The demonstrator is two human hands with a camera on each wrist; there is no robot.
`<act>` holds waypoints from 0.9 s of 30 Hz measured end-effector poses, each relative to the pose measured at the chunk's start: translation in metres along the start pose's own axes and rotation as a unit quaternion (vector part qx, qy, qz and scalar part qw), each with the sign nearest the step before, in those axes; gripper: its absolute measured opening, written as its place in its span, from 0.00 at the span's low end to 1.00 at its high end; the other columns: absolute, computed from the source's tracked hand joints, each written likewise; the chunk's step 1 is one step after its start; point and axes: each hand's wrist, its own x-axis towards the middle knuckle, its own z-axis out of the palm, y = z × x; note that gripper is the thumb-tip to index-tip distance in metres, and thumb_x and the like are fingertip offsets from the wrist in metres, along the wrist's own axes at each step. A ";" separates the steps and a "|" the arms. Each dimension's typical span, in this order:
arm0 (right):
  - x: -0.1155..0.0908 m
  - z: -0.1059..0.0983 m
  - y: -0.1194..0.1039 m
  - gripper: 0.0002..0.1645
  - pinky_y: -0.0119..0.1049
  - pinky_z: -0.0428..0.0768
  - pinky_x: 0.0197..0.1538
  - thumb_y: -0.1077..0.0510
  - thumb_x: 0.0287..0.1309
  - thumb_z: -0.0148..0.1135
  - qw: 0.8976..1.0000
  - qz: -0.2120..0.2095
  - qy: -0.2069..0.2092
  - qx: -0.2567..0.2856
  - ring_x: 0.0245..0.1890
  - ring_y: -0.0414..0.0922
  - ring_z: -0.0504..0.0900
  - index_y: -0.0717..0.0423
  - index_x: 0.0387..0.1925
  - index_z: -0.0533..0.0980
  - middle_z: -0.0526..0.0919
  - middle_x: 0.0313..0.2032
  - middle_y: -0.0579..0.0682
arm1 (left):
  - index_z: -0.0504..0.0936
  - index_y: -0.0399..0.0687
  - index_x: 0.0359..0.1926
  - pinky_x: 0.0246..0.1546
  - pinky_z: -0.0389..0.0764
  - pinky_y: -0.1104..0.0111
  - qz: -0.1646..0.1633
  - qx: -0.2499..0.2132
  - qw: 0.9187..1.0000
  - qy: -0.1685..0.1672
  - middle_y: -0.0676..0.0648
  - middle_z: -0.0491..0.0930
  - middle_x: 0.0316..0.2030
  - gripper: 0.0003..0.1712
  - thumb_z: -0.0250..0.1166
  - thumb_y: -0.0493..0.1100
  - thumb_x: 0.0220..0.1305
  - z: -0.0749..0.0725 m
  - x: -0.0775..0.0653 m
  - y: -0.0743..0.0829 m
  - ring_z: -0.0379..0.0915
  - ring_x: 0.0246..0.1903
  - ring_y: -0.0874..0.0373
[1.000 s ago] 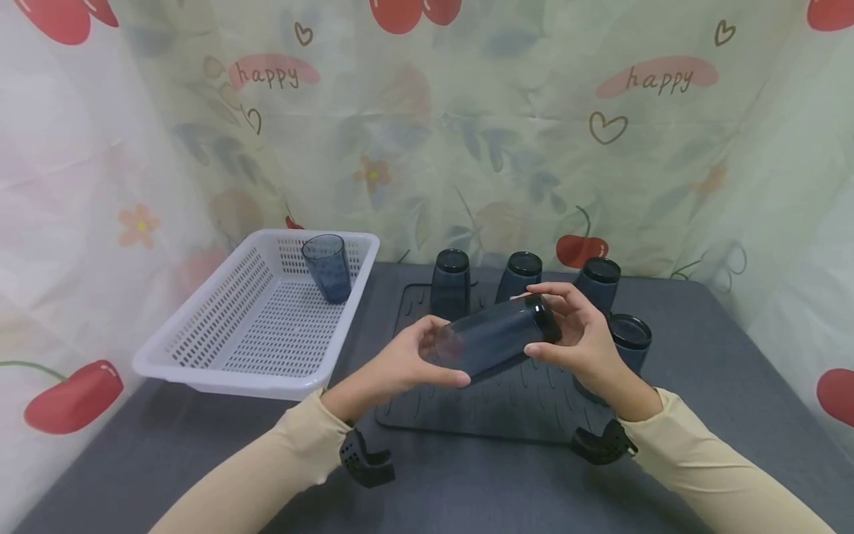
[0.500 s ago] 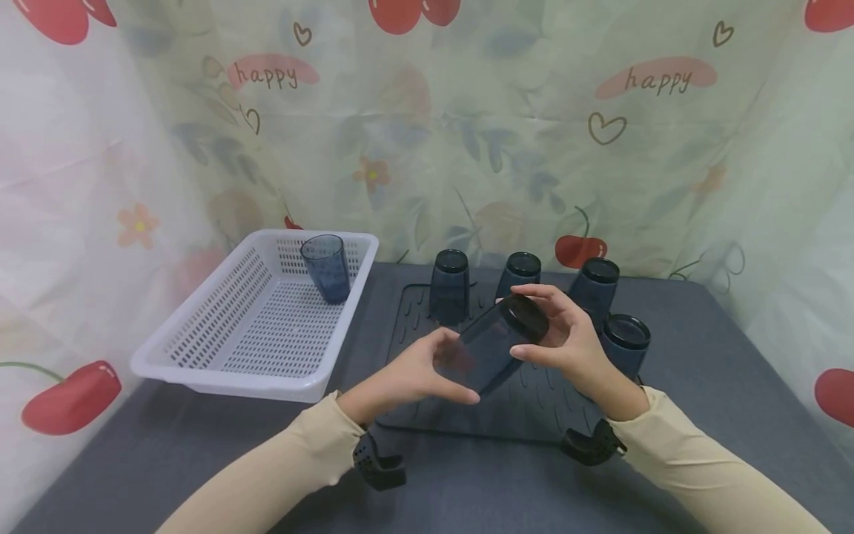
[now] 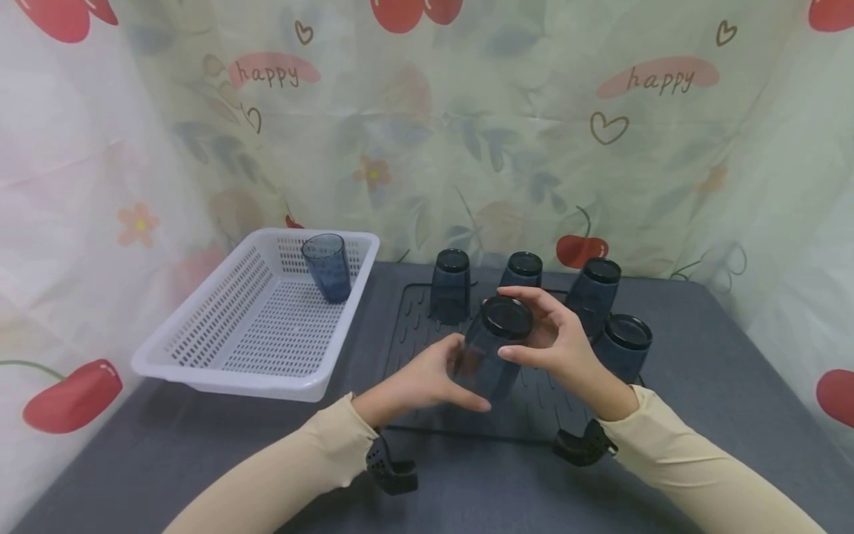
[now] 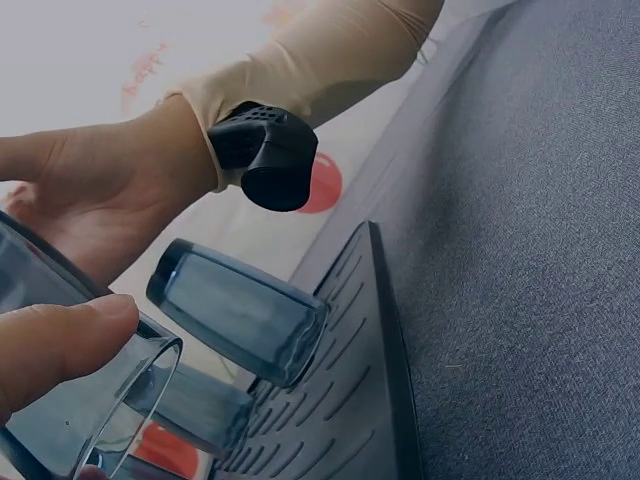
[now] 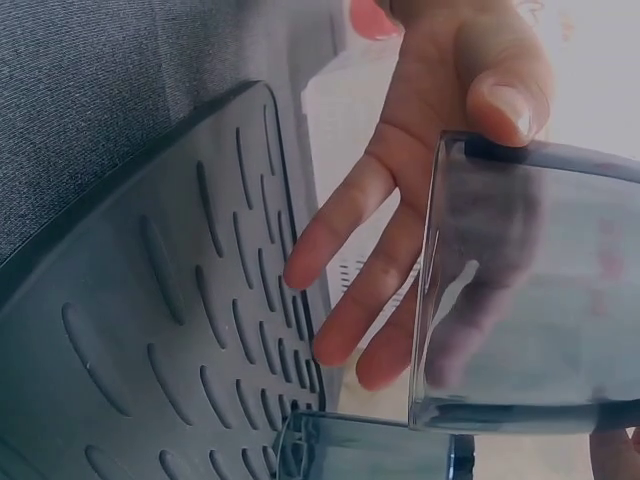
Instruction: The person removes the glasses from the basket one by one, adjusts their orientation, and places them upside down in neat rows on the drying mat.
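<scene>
A blue-tinted drinking glass (image 3: 490,360) is held upside down over the black ridged drying mat (image 3: 460,419), base up and slightly tilted. My right hand (image 3: 560,352) grips it near the thick dark base, thumb on the near side. At the rim end, my left hand (image 3: 423,378) holds it between thumb and fingers. The right wrist view shows the left thumb on the glass (image 5: 560,290) by its rim, and left fingers spread past it. In the left wrist view the open rim of the glass (image 4: 130,400) points toward the mat.
Several matching glasses stand inverted on the mat: a back-left glass (image 3: 450,289), a back-middle glass (image 3: 522,269), and two at the right, including a front-right glass (image 3: 622,352). A white perforated basket (image 3: 200,380) at the left holds one upright glass (image 3: 327,271).
The glass has turned from lying nearly sideways to nearly upright with its base up. Both hands have shifted, the left one rightward and down, the right one leftward.
</scene>
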 end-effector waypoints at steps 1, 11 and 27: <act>0.000 0.000 0.000 0.39 0.33 0.80 0.53 0.76 0.49 0.66 1.000 0.000 0.001 -0.004 0.55 0.40 0.79 0.61 0.64 0.66 0.76 0.56 0.45 | 0.70 0.49 0.51 0.47 0.75 0.62 -0.001 0.001 1.000 0.000 0.51 0.75 0.46 0.34 0.78 0.42 0.44 0.001 0.000 0.000 0.73 0.45 0.58; -0.001 0.000 -0.002 0.39 0.33 0.80 0.53 0.76 0.48 0.66 1.000 0.010 0.011 -0.007 0.55 0.40 0.79 0.61 0.63 0.67 0.76 0.57 0.45 | 0.67 0.49 0.56 0.52 0.74 0.57 -0.013 0.003 1.000 -0.015 0.50 0.75 0.48 0.38 0.77 0.42 0.46 0.000 -0.001 0.001 0.72 0.49 0.56; -0.003 -0.008 -0.006 0.39 0.31 0.81 0.51 0.77 0.48 0.65 0.999 0.002 0.035 -0.030 0.55 0.38 0.77 0.60 0.63 0.67 0.76 0.57 0.45 | 0.70 0.43 0.63 0.51 0.80 0.58 0.005 -0.051 0.999 0.016 0.39 0.74 0.57 0.33 0.70 0.38 0.57 -0.022 -0.015 -0.003 0.74 0.56 0.45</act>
